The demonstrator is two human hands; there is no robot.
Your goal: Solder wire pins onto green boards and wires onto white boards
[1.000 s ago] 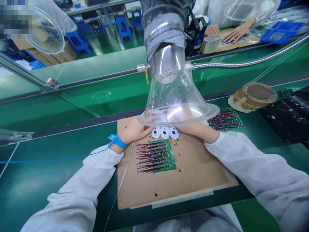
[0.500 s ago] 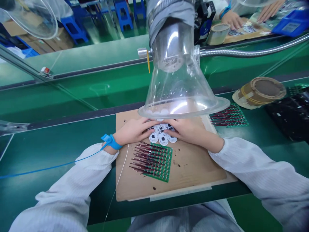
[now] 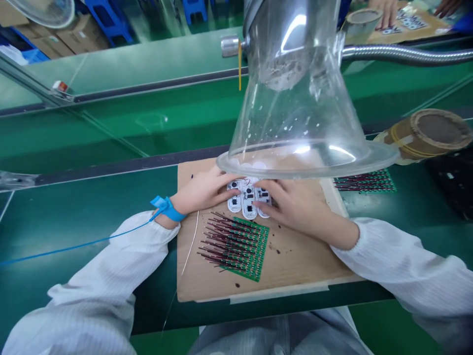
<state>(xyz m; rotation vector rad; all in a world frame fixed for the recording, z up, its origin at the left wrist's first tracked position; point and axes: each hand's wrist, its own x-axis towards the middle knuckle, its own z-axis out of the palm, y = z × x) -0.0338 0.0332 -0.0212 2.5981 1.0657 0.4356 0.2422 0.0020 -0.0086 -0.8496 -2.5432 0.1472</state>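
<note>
A white circuit board panel (image 3: 249, 203) with rounded lobes and black components lies on a cardboard sheet (image 3: 303, 256). My left hand (image 3: 207, 190) rests at its left side, fingers apart, thumb and forefinger at the edge. At the right side is my right hand (image 3: 291, 199), its fingers spread and touching the board. The far part of the panel shows only through a clear fume hood (image 3: 299, 133) above it. Nearer to me lies a green circuit board (image 3: 254, 251) with rows of dark red wires pointing left. A blue wrist strap (image 3: 170, 209) circles my left wrist.
A second green wired board (image 3: 373, 181) lies to the right, near a brown tape-wrapped container (image 3: 424, 133) and a black object (image 3: 453, 182). A metal flexible hose (image 3: 406, 54) joins the hood. Across the divider, another person's hand (image 3: 386, 12) is over similar white boards.
The view has shifted, so the hood looks larger and further right. My right hand has drawn slightly away to the right, uncovering more of the white panel. My left hand stays at its side.
</note>
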